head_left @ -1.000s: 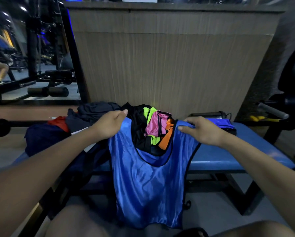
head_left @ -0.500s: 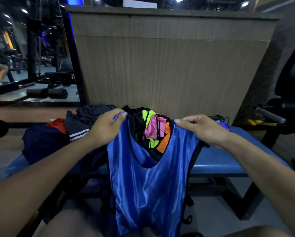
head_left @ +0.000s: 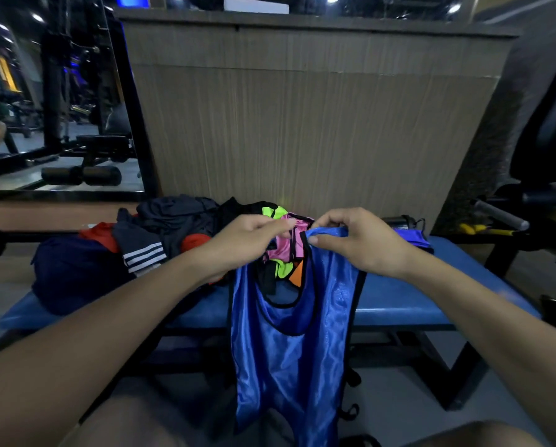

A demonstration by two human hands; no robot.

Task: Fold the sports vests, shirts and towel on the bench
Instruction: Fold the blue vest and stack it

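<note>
A shiny blue sports vest (head_left: 289, 356) with black trim hangs from both hands over the front edge of the blue bench (head_left: 399, 301). My left hand (head_left: 247, 240) pinches its left shoulder strap and my right hand (head_left: 357, 240) pinches the right strap; the two hands are close together, so the vest is narrowed lengthwise. Behind the hands lies a heap of vests (head_left: 283, 256) in pink, lime and orange. Dark shirts (head_left: 170, 221), one with white stripes (head_left: 144, 256), and a red piece are piled to the left.
A navy bag or bundle (head_left: 73, 272) sits on the bench's left end. A folded blue piece (head_left: 412, 237) and a dark bottle (head_left: 399, 221) lie at the back right. A wood-panelled wall stands behind; gym machines flank both sides. My knees are at the bottom edge.
My hands have come together, bringing the vest's two shoulder straps nearly side by side. The vest, spread wide before, now hangs narrower.
</note>
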